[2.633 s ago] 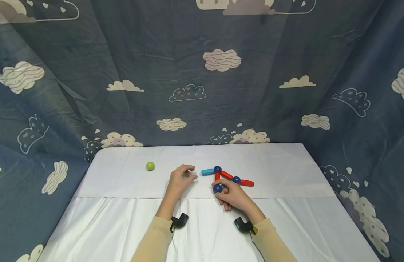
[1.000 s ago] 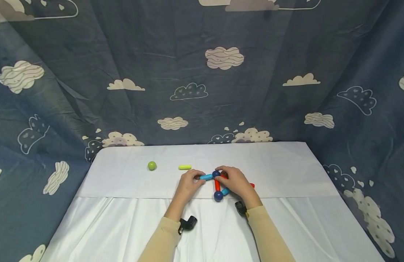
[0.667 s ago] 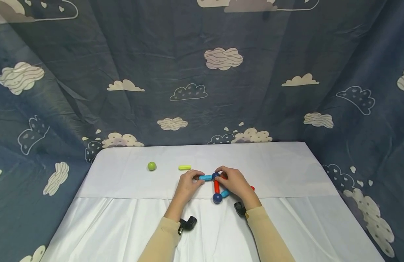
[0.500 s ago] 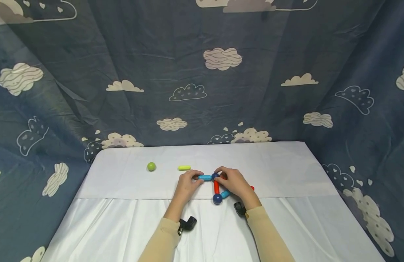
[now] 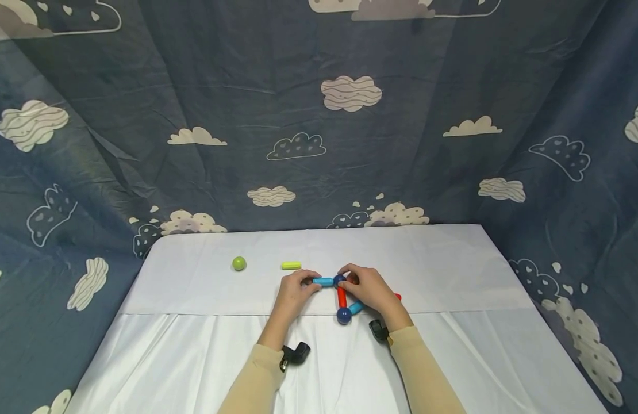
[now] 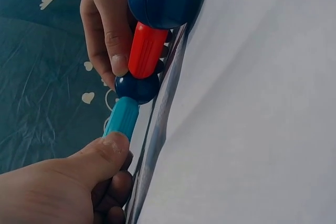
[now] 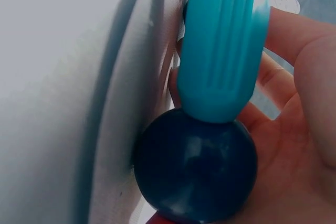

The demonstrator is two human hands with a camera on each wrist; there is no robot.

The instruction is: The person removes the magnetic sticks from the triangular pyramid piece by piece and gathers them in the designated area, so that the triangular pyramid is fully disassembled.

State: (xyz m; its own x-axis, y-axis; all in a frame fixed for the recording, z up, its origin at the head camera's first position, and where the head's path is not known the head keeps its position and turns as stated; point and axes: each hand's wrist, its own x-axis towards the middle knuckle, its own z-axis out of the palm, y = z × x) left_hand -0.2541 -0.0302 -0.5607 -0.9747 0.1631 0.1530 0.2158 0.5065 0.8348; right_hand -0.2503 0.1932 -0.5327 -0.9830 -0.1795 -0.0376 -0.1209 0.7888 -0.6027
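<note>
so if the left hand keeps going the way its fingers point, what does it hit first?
Likely the dark blue ball: the left hand pinches the light blue rod, whose far end joins that ball, with the right hand just behind. Depth is hard to judge.

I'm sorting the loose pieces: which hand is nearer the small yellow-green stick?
Left. The left hand sits just in front of the yellow-green stick, pinching the light blue stick; the right hand lies farther right, beyond the dark blue ball.
</note>
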